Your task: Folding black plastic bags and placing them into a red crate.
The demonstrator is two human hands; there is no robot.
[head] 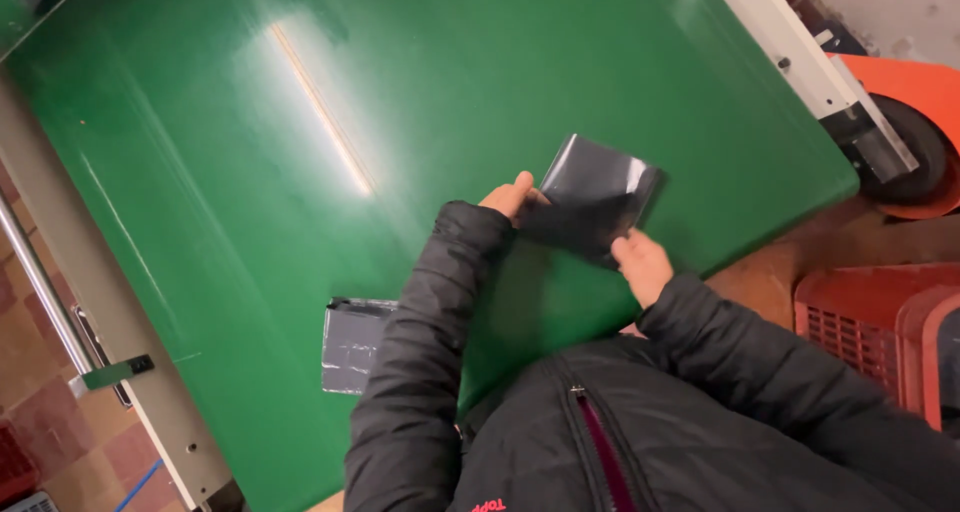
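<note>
A green counter (300,172) fills most of the head view, set at a slant. Its far edge is bounded by a white rail (800,52) at upper right; its left edge is bounded by a grey metal frame (90,302). Wide bare green surface is seen across the upper and left parts of the counter, crossed only by a bright streak of reflected light. Beyond the right corner an orange machine with a black wheel (905,147) is seen, and below it a red slotted crate (870,322) on the floor.

A dark grey glossy plastic bag (595,197) is held above the near edge of the counter, towards its right corner. It is roughly square, slightly curled, with pale reflections on its upper face. The left hand (510,197) is clamped on the bag's left edge, thumb on top. The right hand (642,262) is closed on the bag's lower corner.

A second bag, flat, grey and creased (350,347), lies on the counter near the near edge, just beside the left sleeve (420,372).

Fingers of both hands are largely hidden behind the held bag. The second bag's right side is covered by the sleeve. Whether the held bag contains anything cannot be told.
</note>
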